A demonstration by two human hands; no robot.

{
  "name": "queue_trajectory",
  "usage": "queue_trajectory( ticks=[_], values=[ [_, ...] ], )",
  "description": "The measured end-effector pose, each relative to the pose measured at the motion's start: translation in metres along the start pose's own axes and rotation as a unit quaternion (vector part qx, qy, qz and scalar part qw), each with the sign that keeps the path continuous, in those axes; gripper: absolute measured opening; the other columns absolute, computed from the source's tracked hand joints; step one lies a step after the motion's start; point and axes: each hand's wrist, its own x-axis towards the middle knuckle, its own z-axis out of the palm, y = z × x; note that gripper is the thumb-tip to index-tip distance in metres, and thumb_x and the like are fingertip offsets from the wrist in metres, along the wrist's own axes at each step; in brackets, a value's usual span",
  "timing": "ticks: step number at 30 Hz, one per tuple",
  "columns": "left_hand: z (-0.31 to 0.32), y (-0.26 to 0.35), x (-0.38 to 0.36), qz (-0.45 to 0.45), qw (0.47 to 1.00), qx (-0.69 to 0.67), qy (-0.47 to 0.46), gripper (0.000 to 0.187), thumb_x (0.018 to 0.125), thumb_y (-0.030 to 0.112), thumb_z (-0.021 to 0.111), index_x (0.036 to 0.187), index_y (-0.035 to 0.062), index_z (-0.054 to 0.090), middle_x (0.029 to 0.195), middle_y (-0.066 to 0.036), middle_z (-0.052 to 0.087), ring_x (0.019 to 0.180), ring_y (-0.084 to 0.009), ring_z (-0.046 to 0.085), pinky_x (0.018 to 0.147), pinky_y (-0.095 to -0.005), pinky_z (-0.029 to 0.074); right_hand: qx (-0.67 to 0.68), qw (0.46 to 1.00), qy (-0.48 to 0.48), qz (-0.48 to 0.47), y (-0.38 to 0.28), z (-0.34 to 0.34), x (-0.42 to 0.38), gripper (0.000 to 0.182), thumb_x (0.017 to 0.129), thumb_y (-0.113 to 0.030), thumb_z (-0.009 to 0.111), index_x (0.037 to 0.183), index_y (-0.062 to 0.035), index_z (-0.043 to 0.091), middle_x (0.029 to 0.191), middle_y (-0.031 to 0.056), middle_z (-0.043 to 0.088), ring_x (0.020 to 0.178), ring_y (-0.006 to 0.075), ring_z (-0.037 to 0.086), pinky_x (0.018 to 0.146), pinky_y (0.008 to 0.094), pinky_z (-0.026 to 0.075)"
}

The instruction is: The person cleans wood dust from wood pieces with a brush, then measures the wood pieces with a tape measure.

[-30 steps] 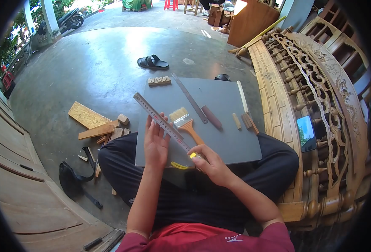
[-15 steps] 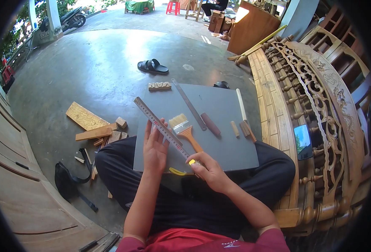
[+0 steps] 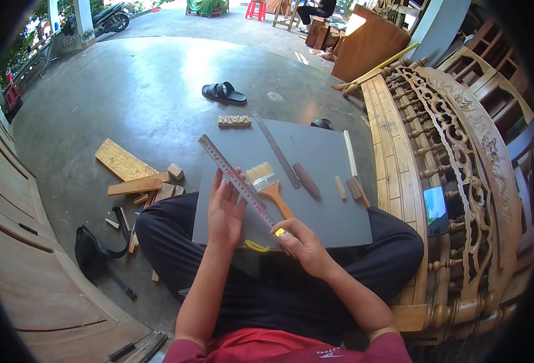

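My right hand (image 3: 306,245) is closed around the yellow-marked case of a tape measure (image 3: 226,170), whose blade is pulled out toward the upper left. Palm up, my left hand (image 3: 226,212) has its fingers stretched out, with the blade crossing over them. Just right of the blade, a paintbrush (image 3: 271,189) with pale bristles and an orange handle lies on a grey board (image 3: 333,224) across my lap. A flat metal strip (image 3: 277,150) and a dark reddish rod (image 3: 306,180) rest beyond the brush. Near my hands, a yellow curved item (image 3: 255,246) shows at the board's front edge.
A carved wood block (image 3: 235,121), a short peg (image 3: 340,188) and wooden sticks (image 3: 351,154) lie on the board. Wood offcuts (image 3: 135,183) and a black bag (image 3: 91,254) are on the floor at left. A carved bench (image 3: 394,175) holding a phone (image 3: 436,210) stands at right.
The whole view has shifted slightly, with the far floor items a little higher and to the right. Both hands keep about the same hold on the tape measure.
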Motion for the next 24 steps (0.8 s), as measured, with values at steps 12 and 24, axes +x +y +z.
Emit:
queue_trajectory(
  ticks=[12, 24],
  values=[
    [-0.0005, 0.0009, -0.0002, -0.006, 1.000, 0.004, -0.003, 0.050, 0.119, 0.022, 0.041, 0.167, 0.0125, 0.034, 0.159, -0.016, 0.052, 0.148, -0.0272, 0.051, 0.127, -0.0471, 0.044, 0.012, 1.000, 0.007, -0.019, 0.0050, 0.0003, 0.0016, 0.029, 0.110, -0.029, 0.058, 0.124, -0.0052, 0.068, 0.102, 0.0046, 0.058, 0.086, 0.0104, 0.056, 0.079, 0.0278, 0.048],
    [-0.0006, 0.0010, 0.0001, -0.008, 1.000, 0.004, -0.005, 0.051, 0.119, 0.022, 0.040, 0.168, 0.0135, 0.033, 0.158, -0.016, 0.052, 0.147, -0.0264, 0.052, 0.126, -0.0467, 0.045, 0.006, 1.000, 0.008, -0.013, 0.0037, -0.0003, 0.0017, 0.030, 0.110, -0.030, 0.056, 0.124, -0.0054, 0.067, 0.102, 0.0046, 0.059, 0.089, 0.0108, 0.056, 0.082, 0.0279, 0.047]
  ],
)
